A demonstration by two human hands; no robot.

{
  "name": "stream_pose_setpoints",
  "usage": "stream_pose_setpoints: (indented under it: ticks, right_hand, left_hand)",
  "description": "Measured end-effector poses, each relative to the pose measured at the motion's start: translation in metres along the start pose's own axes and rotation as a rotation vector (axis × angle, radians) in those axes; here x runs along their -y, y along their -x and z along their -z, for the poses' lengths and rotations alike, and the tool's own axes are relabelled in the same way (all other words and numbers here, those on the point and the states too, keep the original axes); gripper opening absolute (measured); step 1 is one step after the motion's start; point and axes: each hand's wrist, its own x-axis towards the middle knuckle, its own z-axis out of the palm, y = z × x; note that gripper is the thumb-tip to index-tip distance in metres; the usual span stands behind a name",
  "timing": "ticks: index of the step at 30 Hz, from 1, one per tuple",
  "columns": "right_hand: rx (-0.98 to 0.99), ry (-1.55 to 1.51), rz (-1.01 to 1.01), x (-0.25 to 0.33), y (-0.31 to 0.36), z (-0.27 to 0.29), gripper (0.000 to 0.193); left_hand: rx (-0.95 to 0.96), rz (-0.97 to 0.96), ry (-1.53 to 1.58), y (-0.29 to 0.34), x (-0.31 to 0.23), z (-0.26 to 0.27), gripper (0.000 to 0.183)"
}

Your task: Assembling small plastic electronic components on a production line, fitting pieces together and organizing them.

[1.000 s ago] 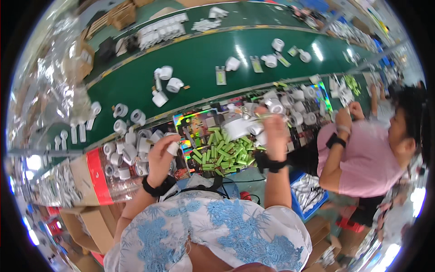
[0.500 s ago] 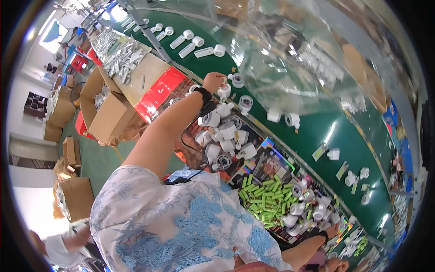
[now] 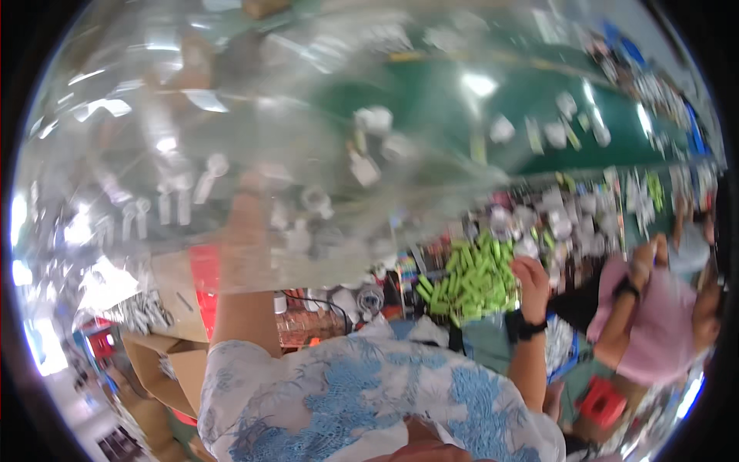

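Note:
My left hand (image 3: 250, 189) reaches out over the bench behind a clear plastic sheet (image 3: 431, 165). Haze and motion blur hide its fingers and anything in them. White round-headed plastic housings (image 3: 314, 202) are nearest to it, some on the bench and others on the green belt. My right hand (image 3: 531, 281), with a dark band at the wrist, is at the right edge of a heap of bright green cylindrical cells (image 3: 473, 281). Its fingers are curled in, and whatever they hold is not distinguishable. More white housings (image 3: 558, 223) lie beyond this hand.
The green conveyor belt (image 3: 431, 88) runs along the far side, with scattered white parts on it. An open cardboard box (image 3: 188, 369) stands at the left. A person in pink (image 3: 647, 316) works at the right, near a red stool (image 3: 600, 402).
The view has swung round, and the plastic sheet now covers much of it. My right hand has come back from the white housings to the green cells. My left arm still reaches out.

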Motion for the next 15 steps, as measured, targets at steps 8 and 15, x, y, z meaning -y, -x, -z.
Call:
stream_pose_setpoints:
  ticks: [8,15]
  right_hand:
    - [-0.152,0.02,-0.226,-0.051,0.007,-0.047,0.017]
    - [-0.161,0.348,0.052,-0.072,-0.009,-0.049,0.014]
  left_hand:
    - [-0.177,-0.044,1.522,0.001,-0.207,0.132,0.033]
    - [0.069,-0.075,1.7,0.214,-0.339,0.27,0.033]
